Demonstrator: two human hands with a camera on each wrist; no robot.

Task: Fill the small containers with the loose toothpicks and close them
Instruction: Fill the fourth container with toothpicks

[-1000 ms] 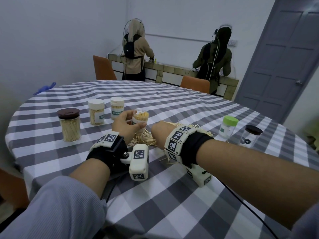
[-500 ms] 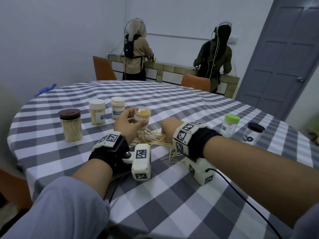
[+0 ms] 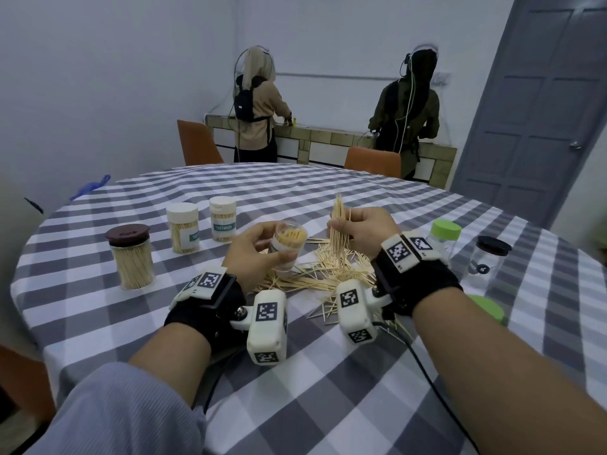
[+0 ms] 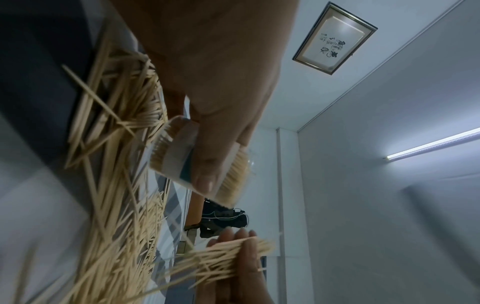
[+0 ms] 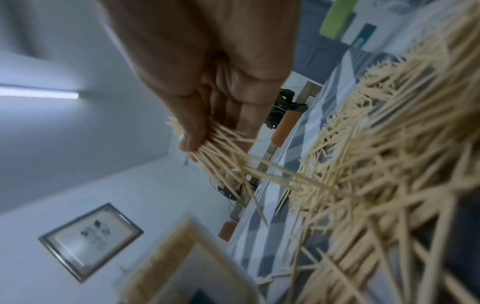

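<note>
My left hand (image 3: 262, 246) grips a small open plastic container (image 3: 288, 246), nearly full of toothpicks, tilted a little above the pile; the same container (image 4: 187, 162) shows in the left wrist view. My right hand (image 3: 356, 229) pinches a bundle of toothpicks (image 3: 338, 224) upright, just right of the container's mouth; the bundle (image 5: 221, 148) fans out below the fingers. A loose toothpick pile (image 3: 325, 274) lies on the checked tablecloth (image 3: 328, 405) under both hands.
Three closed, filled containers stand at the left: a brown-lidded jar (image 3: 131, 256) and two white-lidded ones (image 3: 183, 226) (image 3: 223, 218). At the right stand a green-lidded container (image 3: 443, 238), a black-lidded jar (image 3: 489, 259) and a loose green lid (image 3: 486, 307). Two people stand at the far counter.
My right hand has risen from the pile with a bundle of toothpicks and moved up beside the container. The left hand keeps holding the container, tilted slightly toward the right hand.
</note>
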